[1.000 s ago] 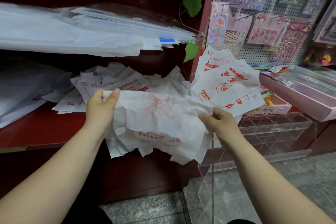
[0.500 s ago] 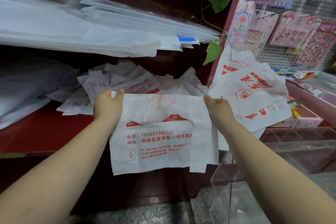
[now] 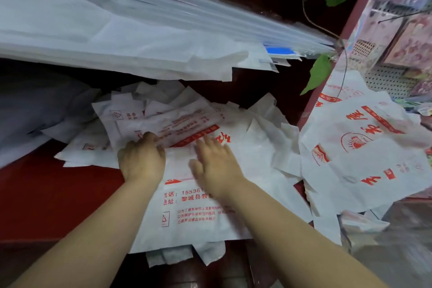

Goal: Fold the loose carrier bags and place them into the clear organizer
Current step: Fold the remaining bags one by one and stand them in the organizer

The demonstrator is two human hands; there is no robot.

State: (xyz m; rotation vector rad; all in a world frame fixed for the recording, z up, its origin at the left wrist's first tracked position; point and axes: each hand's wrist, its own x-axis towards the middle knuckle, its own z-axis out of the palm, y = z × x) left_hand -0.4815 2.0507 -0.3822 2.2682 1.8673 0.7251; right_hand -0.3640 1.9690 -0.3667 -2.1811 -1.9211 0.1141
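Your bag [image 3: 198, 217] lies flat on the red shelf [image 3: 58, 194], print side up, its near edge hanging over the shelf's front. That looks like a sensible choice: the hard shelf gives you a backing to press the thin film smooth against, so a crease will probably come out straight. The bag's far edge overlaps the loose pile [image 3: 163, 119] heaped at the back of the shelf, so take care that a fold does not catch a second bag from it. More bags [image 3: 362, 147] sprawl to the right, past the red post. The blurred clear shape at the near right [image 3: 397, 248] is probably the organizer, though I cannot make out its compartments. No fold shows in this bag yet, so I judge you are at the flattening step.

Both arms reach forward side by side, palms down on the far half of the bag. Your left hand [image 3: 141, 161] sits at the bag's far left part, fingers bent forward over the edge where it meets the pile; whether they pinch that edge or only press it, I cannot tell. Your right hand [image 3: 215, 166] lies just beside it, fingers straight and spread wide, flat on the film and grasping nothing. It is blurred, which suggests a smoothing sweep. The next fold likely calls for one hand anchoring while the other carries an edge across.
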